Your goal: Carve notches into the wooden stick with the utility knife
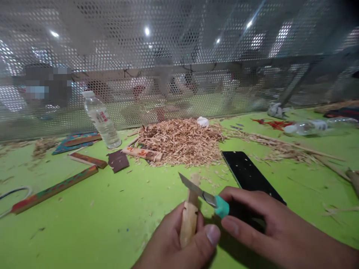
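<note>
Left hand (179,256) clasps a wooden stick (189,222), long axis towards twelve o'clock. Right hand (276,226) grips a knife (206,197), blade towards ten.

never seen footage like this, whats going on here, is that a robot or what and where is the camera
No robot here: these are a person's own bare hands. There is one picture, taken by a camera worn on their head, looking forward and down. The left hand grips a small wooden piece. The right hand holds a knife, its blade crossing in front of the wood; whether they touch is hard to tell. On the green surface lie a heap of shavings, a black phone-like slab and a painted strip. One bottle stands; another bottle lies on its side. Behind is a perforated screen.
</note>
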### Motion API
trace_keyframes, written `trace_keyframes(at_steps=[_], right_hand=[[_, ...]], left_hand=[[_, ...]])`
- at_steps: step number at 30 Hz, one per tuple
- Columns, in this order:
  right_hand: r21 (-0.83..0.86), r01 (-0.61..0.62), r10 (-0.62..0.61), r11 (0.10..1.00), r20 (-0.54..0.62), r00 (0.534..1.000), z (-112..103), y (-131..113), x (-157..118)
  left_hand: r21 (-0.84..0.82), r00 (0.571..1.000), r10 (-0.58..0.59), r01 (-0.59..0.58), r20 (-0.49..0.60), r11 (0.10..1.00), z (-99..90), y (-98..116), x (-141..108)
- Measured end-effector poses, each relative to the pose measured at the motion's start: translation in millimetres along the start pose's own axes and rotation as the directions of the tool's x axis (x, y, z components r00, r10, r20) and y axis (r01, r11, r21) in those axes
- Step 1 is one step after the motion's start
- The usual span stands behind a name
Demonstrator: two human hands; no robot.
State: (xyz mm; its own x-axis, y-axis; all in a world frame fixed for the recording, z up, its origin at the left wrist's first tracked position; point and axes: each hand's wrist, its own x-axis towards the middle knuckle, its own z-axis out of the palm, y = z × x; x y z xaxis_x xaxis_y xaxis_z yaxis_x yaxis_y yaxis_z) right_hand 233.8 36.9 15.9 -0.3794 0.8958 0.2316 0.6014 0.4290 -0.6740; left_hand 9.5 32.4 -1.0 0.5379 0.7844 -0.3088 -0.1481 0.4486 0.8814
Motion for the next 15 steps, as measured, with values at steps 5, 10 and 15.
trace_keyframes(at_steps=[5, 10, 15], right_hand=[[-0.004, 0.04, -0.039, 0.999, 0.127, 0.991, -4.8, -3.6, 10.0], [-0.1, 0.174, -0.151, 0.98, 0.201, 0.968, -7.0, -1.1, 8.9], [-0.155, 0.222, -0.182, 0.963, 0.238, 0.954, -4.9, 3.0, 4.6]], left_hand=[[-0.041, 0.999, -0.006, 0.004, -0.049, 0.999, 3.1, 3.5, -1.5], [-0.005, 0.996, -0.01, 0.01, -0.094, 1.0, 4.4, 2.9, -0.4], [0.056, 0.986, -0.093, 0.101, -0.139, 0.993, 4.7, 4.1, -0.6]])
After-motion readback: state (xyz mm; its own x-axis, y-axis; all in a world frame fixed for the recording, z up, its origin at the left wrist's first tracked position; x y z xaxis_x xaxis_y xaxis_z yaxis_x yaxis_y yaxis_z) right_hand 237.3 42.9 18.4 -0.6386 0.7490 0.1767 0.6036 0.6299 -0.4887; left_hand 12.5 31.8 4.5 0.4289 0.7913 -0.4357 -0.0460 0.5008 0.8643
